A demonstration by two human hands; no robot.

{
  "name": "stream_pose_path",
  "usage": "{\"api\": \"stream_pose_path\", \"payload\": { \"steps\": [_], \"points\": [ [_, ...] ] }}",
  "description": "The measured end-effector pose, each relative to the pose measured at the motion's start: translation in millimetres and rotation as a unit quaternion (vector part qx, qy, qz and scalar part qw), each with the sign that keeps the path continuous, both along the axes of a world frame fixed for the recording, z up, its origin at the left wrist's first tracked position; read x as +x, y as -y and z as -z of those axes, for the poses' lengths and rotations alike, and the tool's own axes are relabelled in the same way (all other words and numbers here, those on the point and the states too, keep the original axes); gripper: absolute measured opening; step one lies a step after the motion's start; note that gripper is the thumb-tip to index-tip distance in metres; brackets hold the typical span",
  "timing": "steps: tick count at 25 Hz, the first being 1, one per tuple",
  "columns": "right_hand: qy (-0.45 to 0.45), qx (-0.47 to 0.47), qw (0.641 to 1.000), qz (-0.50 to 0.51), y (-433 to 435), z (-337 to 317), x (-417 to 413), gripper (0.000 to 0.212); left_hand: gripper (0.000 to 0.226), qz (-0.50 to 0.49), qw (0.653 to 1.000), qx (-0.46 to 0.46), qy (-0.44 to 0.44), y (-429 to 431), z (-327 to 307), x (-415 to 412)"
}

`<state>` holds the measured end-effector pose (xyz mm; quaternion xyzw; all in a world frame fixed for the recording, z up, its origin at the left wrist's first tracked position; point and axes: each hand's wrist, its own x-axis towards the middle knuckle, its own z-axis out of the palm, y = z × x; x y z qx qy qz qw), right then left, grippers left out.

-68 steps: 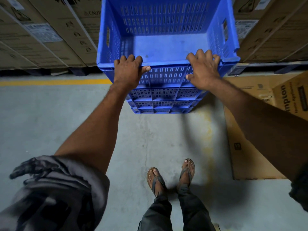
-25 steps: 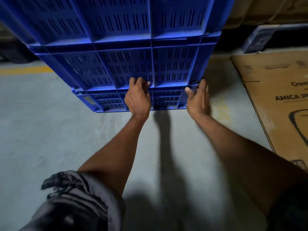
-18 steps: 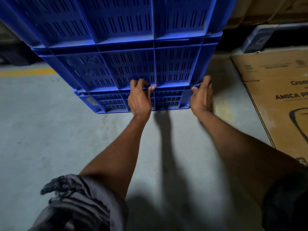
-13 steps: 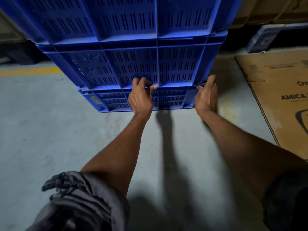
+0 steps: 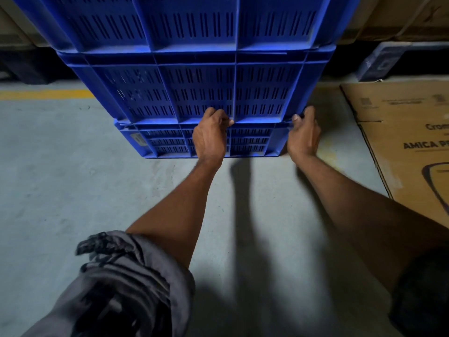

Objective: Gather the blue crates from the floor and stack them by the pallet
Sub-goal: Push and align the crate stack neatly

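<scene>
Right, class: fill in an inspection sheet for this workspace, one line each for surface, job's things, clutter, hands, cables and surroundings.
Surface: grey concrete floor, bare, with a yellow line.
Job's things: blue crates stacked on the floor; bottom crate flat on the concrete.
Clutter: flattened cardboard lying right of the stack.
Hands: left hand and right hand both grip the bottom crate's rim.
Cables: nothing seen.
Surroundings: cartons behind the stack; dim light.

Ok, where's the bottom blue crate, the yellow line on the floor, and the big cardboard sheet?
bottom blue crate [image 5: 160,142]: head view, its slotted front wall.
yellow line [image 5: 46,94]: head view, painted stripe's middle.
cardboard sheet [image 5: 398,117]: head view, its printed top face.
</scene>
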<state>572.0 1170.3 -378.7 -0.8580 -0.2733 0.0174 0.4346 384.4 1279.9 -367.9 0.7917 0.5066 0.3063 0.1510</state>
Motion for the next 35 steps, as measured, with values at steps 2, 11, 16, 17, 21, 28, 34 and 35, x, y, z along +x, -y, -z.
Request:
{"api": "stream_pose_path", "payload": {
  "steps": [2, 11, 16, 17, 21, 28, 34, 35],
  "points": [
    [0.004, 0.0, 1.0, 0.006, -1.7, -0.8, 2.9, 0.01, 0.002, 0.011, 1.0, -0.004, -0.016, -2.8, -1.2, 2.2],
    [-0.002, -0.031, 0.999, -0.026, 1.1, -14.4, 9.3, 0.009, 0.012, 0.018, 0.999, -0.005, -0.045, -9.7, -6.1, 0.8],
    [0.006, -0.043, 0.999, -0.019, 6.3, -18.2, 0.0, 0.012, 0.013, 0.013, 0.999, 0.003, -0.048, -10.2, -1.9, -2.3],
    [0.006, -0.044, 0.999, -0.032, 7.3, -21.3, 0.2, 0.013, 0.013, 0.015, 0.999, -0.001, -0.045, -9.6, -2.7, -1.9],
    [-0.026, -0.036, 0.999, 0.001, 9.4, -17.7, -11.7, 0.02, 0.014, 0.02, 0.999, -0.021, -0.039, -9.6, -9.1, -3.8],
    [0.097, 0.036, 0.983, -0.15, -35.9, -20.3, -112.6, 0.022, 0.027, -0.245, 0.959, -0.017, 0.14, 4.6, 3.4, -66.2],
    [0.147, -0.021, 0.979, -0.138, -64.3, -11.3, -121.9, 0.025, 0.029, -0.201, 0.963, -0.082, 0.158, -38.7, 7.2, -106.5],
    [0.144, -0.038, 0.98, -0.134, -65.8, -10.9, -120.6, 0.023, 0.027, -0.197, 0.964, -0.077, 0.16, -43.9, 8.3, -107.8]
  ]
}}
